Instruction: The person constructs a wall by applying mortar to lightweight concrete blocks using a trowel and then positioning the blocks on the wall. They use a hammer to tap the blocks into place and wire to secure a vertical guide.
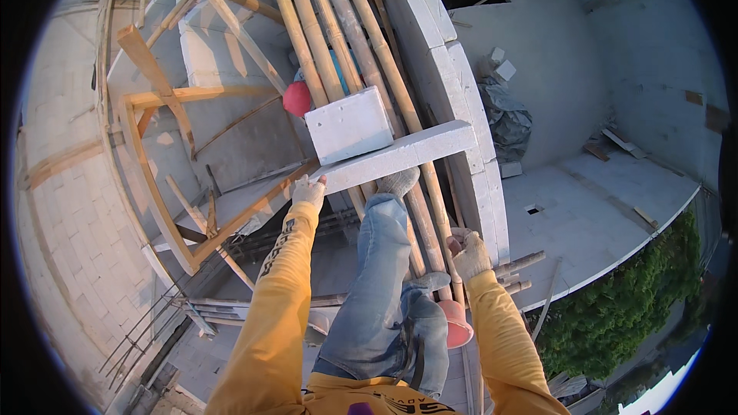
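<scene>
My left hand [309,190], in a pale glove with bare fingertips, is closed on the left end of a long, narrow white concrete block [407,155]. That block lies slantwise across several bamboo poles, its far end at the white block wall [475,134]. A shorter, thicker white block [350,126] rests just behind it. My right hand [470,252], gloved the same way, has its fingers curled beside the wall and poles, lower right; what they hold, if anything, is hidden. One of my feet [399,182] is on the poles, partly under the long block.
Bamboo poles [314,27] form a narrow walkway above a drop. A red bucket [455,324] stands near my right leg, and a red round object [297,98] is beside the short block. Wooden framing [157,184] rises left; a lower concrete slab [584,207] lies right.
</scene>
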Demonstrator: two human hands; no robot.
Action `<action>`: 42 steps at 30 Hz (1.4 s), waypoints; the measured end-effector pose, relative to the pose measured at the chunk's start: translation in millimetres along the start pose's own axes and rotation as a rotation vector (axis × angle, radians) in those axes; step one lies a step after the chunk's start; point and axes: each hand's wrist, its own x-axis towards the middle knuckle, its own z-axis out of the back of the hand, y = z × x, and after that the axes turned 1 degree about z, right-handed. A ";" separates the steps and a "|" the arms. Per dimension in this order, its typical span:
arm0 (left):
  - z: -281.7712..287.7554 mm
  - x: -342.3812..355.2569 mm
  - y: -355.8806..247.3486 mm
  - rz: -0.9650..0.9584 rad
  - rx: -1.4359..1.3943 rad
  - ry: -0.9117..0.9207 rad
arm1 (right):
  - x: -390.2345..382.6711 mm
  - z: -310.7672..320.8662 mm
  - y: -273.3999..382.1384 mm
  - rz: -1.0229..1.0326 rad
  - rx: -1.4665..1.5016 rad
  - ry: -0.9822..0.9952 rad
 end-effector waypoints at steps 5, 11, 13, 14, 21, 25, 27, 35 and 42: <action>-35.5 98.9 5.5 -0.040 0.147 -0.020 | 185.5 -84.9 76.1 0.114 -0.085 0.135; -79.0 190.6 29.9 0.032 -0.079 -0.123 | 299.9 -160.0 97.5 0.016 -0.276 0.231; -82.0 227.9 105.3 0.029 0.047 -0.211 | 312.7 -197.3 105.3 0.059 -0.291 0.308; -87.5 237.6 109.5 0.032 0.002 -0.199 | 322.4 -204.9 100.2 0.080 -0.273 0.313; -99.9 220.2 18.8 0.330 -0.587 -0.082 | 347.6 -212.8 76.8 0.035 -0.182 0.316; -69.3 174.3 -1.9 0.257 -0.873 -0.215 | 329.1 -199.4 100.8 0.105 -0.059 0.362; -49.2 153.0 -26.0 0.233 -0.928 -0.132 | 315.3 -176.6 109.3 0.118 -0.042 0.309; -6.6 35.8 -57.5 -0.105 -1.524 0.040 | 162.5 -66.9 129.0 0.493 -0.093 -0.088; 38.4 -95.9 -60.8 -0.370 -1.188 0.352 | -45.4 64.8 159.0 0.521 0.220 -0.345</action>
